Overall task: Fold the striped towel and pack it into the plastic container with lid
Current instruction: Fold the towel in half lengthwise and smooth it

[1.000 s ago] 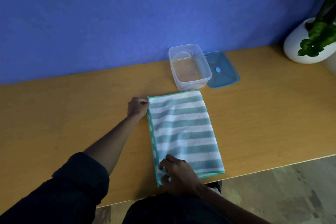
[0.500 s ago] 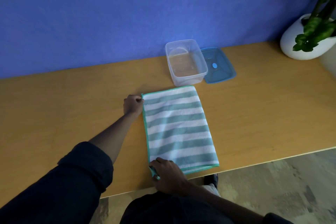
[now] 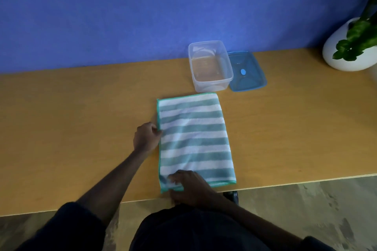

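**On the table: both hands at the striped towel's edges**

Over on the left, the wooden table [image 3: 71, 112] runs wide under a blue wall [image 3: 122, 12]. A dark sleeve [image 3: 67, 228] comes up from the bottom corner, and the left hand [image 3: 146, 137] sits on the table right against the towel's left edge, about halfway along it. Its fingers are curled, with the fingertips touching the green hem; whether they actually pinch the cloth is too blurred to tell.

Now the middle: the striped towel [image 3: 193, 138] lies flat on the table in a folded rectangle, green and white bands running across, a green hem along its left, far and near edges. Its near edge lies close to the table's front edge. The right hand [image 3: 188, 186] is down on the near left corner, fingers bent and pressing into the cloth, bunching it slightly there. Grip or press, I can't say for sure.

Just beyond the towel's far right corner stands the clear plastic container [image 3: 210, 65], open-topped, near the wall. Touching its right side, the blue lid [image 3: 246, 71] lies flat on the table.

Far right, a white pot [image 3: 342, 55] with a leafy green plant [image 3: 359, 34] sits at the table's end.
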A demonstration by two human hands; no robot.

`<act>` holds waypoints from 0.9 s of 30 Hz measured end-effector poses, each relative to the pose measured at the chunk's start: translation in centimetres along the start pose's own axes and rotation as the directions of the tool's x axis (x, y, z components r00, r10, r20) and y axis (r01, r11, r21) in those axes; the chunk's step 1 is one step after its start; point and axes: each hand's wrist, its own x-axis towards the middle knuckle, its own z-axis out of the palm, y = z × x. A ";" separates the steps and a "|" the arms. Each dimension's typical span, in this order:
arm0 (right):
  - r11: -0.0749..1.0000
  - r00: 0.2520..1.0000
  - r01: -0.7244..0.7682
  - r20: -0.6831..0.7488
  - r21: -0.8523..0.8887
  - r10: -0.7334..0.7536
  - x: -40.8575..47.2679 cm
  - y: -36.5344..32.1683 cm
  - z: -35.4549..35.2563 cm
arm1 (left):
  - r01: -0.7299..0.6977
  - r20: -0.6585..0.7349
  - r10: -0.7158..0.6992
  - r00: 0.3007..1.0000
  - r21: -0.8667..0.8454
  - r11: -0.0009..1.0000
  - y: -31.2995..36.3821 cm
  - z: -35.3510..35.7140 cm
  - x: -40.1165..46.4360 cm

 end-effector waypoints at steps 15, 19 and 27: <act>0.832 0.977 -0.058 -0.201 -0.552 -0.065 -7.4 11.3 -7.4 | 0.155 -0.023 -0.155 0.988 0.026 0.988 -3.4 4.2 -15.3; 0.822 0.967 -0.112 -0.253 -0.558 -0.040 -8.5 12.3 -7.3 | 0.253 -0.047 -0.268 0.962 -0.213 0.944 -3.6 4.7 -16.2; 0.943 0.979 -0.127 -0.191 -0.308 0.070 -9.3 13.5 -7.4 | 0.447 0.191 -0.456 0.869 -0.698 0.560 -4.3 5.0 -16.8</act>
